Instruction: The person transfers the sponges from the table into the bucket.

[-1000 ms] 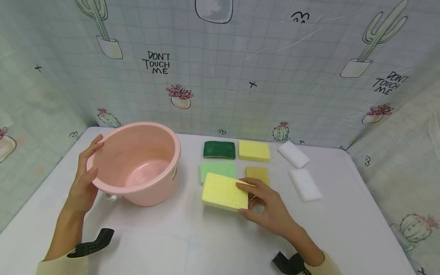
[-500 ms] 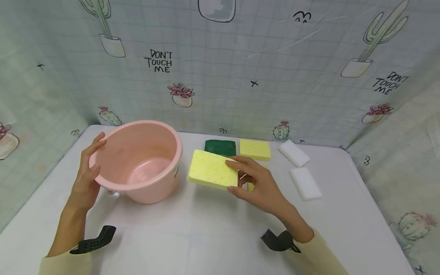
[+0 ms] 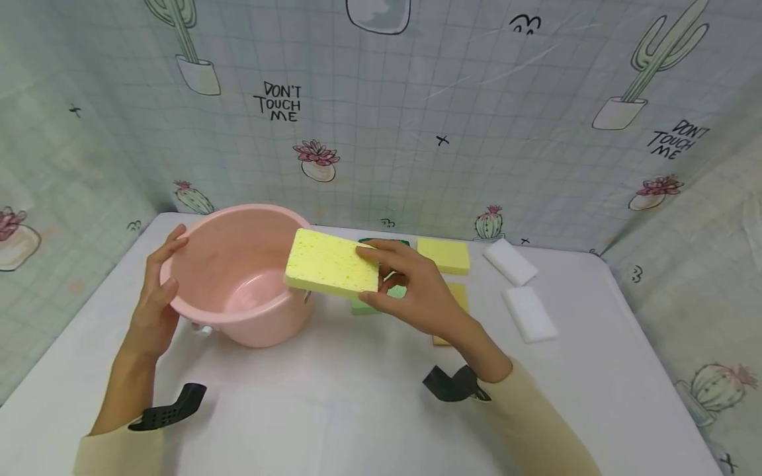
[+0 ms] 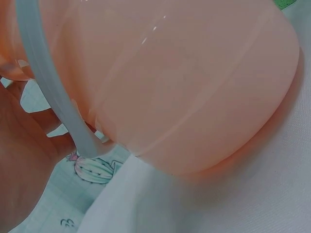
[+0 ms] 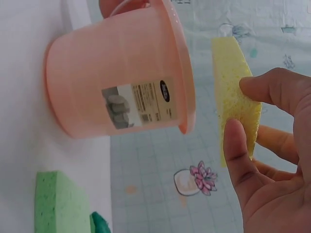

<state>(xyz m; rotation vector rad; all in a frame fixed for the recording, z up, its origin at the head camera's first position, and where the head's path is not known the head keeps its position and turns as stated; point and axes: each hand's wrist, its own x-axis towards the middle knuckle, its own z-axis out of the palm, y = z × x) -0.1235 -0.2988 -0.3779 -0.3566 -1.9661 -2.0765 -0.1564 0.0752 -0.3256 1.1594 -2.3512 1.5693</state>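
Head camera looks forward-down; close wrist views share the bucket (image 5: 107, 68).

Table (image 3: 607, 370) passable along right edge and middle of near side; pink bucket (image 3: 258, 327) blocks far-left corner, held yellow sponge (image 3: 327, 261) just beside its rim, low sponges (image 3: 443, 256) by far edge.

pink bucket (image 3: 241, 264) | speckled yellow sponge (image 3: 329, 264) | white table (image 3: 333, 396) | grid-and-cactus backdrop (image 3: 381, 106)
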